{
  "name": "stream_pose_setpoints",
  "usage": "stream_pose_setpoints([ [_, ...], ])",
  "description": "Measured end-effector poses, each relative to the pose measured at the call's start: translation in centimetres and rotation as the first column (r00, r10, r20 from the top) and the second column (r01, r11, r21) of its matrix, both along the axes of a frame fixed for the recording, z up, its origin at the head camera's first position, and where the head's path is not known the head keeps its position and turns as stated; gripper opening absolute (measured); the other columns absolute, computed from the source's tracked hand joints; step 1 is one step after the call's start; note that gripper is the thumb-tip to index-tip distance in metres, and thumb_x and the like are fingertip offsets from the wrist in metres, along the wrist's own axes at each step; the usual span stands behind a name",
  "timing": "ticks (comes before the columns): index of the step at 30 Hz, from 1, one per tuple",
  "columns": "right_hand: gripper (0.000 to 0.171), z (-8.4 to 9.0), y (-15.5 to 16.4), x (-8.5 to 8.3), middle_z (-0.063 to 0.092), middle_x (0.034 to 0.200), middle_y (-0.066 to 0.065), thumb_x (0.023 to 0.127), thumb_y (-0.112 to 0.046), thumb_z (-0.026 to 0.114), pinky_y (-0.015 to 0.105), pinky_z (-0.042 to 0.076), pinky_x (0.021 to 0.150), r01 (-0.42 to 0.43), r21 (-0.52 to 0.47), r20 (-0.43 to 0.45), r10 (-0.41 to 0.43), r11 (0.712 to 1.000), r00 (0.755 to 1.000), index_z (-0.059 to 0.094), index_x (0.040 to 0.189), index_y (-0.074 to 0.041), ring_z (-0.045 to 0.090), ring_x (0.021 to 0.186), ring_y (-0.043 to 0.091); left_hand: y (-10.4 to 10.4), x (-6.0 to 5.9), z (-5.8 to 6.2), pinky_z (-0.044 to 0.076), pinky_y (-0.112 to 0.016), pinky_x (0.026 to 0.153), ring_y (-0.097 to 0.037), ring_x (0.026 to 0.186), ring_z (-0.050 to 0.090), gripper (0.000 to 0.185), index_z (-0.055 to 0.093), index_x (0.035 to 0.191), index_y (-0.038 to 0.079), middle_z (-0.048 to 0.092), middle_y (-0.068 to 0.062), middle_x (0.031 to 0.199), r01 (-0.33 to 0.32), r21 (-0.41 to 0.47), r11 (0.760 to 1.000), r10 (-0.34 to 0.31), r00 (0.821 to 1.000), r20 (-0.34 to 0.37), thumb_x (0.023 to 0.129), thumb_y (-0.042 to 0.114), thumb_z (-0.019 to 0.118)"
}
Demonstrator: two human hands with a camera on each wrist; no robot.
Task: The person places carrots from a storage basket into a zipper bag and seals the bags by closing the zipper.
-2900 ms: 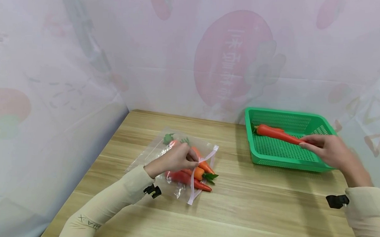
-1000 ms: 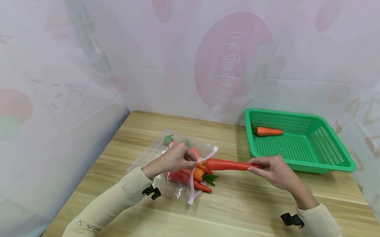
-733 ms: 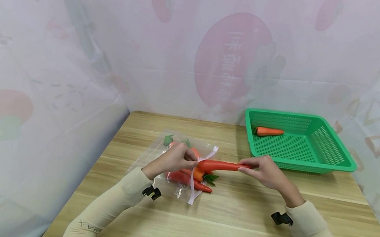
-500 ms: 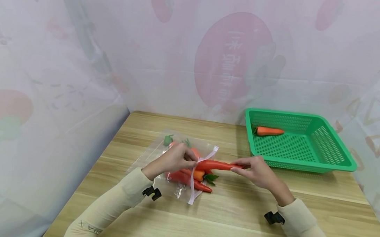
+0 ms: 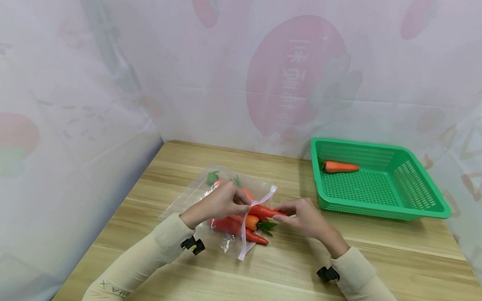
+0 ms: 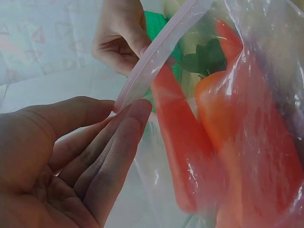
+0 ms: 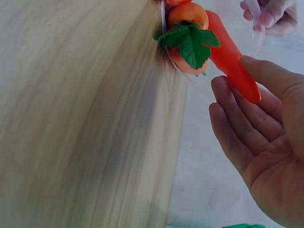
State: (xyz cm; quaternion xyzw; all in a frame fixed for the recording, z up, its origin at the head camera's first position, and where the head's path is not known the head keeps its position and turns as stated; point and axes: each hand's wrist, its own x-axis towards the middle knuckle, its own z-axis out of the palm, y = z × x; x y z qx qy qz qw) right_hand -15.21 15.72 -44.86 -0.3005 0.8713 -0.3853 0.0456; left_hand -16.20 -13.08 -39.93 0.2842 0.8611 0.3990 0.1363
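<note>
A clear zip bag [image 5: 186, 196] with several carrots and red chili peppers in it lies on the table. My left hand [image 5: 222, 199] pinches the upper edge of its mouth, lifting the pale zip strip [image 6: 151, 61]. With thumb and fingers my right hand [image 5: 304, 218] pinches the thin end of a red chili pepper [image 7: 229, 59], whose thick end is inside the bag mouth. Below it, an orange carrot [image 5: 252, 221] shows its green leaves at the opening. Another red chili pepper [image 5: 258, 238] sticks its tip out past the strip.
At the back right stands a green basket [image 5: 382, 209] with one carrot [image 5: 341, 167] in it. Printed cloth walls [image 5: 210, 114] rise behind and to the left of the wooden table [image 5: 300, 276].
My right hand has picked the chili pepper out of the basket, carried it left and slid it thick end first into the bag. My left hand has stayed at the bag mouth.
</note>
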Motion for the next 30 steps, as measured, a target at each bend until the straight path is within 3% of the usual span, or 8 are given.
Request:
stream_pose_setpoints([
  [16, 0.019, -0.6, -4.0, 0.0, 0.083, 0.103, 0.002, 0.097, -0.019, 0.078, 0.02, 0.061, 0.076, -0.006, -0.034, 0.014, 0.006, 0.999, 1.0, 0.083, 0.114, -0.011, 0.076, 0.087, 0.006, 0.1, 0.1, 0.3, 0.061, -0.02, 0.07, -0.003, 0.075, 0.073, 0.009, 0.083, 0.096, 0.002, 0.082, -0.004, 0.087, 0.012, 0.0, 1.0, -0.012, 1.0, 0.009, 0.096, 0.008, 0.077],
  [26, 0.018, -1.3, -5.4, 0.2, 0.083, 0.098, 0.003, 0.094, -0.018, 0.081, 0.015, 0.059, 0.072, 0.052, -0.025, -0.093, -0.054, 0.998, 0.994, 0.084, 0.111, -0.01, 0.079, 0.086, 0.01, 0.0, 0.0, 0.1, 0.06, -0.018, 0.07, -0.002, 0.076, 0.073, 0.009, 0.083, 0.096, 0.002, 0.082, -0.004, 0.088, 0.012, -0.001, 1.0, -0.012, 1.0, 0.019, 0.096, 0.007, 0.076],
  [30, 0.019, -1.0, -5.1, 0.3, 0.083, 0.099, 0.003, 0.094, -0.02, 0.082, 0.019, 0.062, 0.074, 0.067, -0.009, -0.087, -0.067, 0.998, 0.994, 0.084, 0.111, -0.012, 0.079, 0.09, 0.013, -0.1, 0.1, 0.1, 0.06, -0.018, 0.071, -0.003, 0.077, 0.073, 0.009, 0.083, 0.096, 0.002, 0.082, -0.004, 0.089, 0.006, -0.002, 1.0, -0.006, 1.0, 0.019, 0.096, 0.008, 0.077],
])
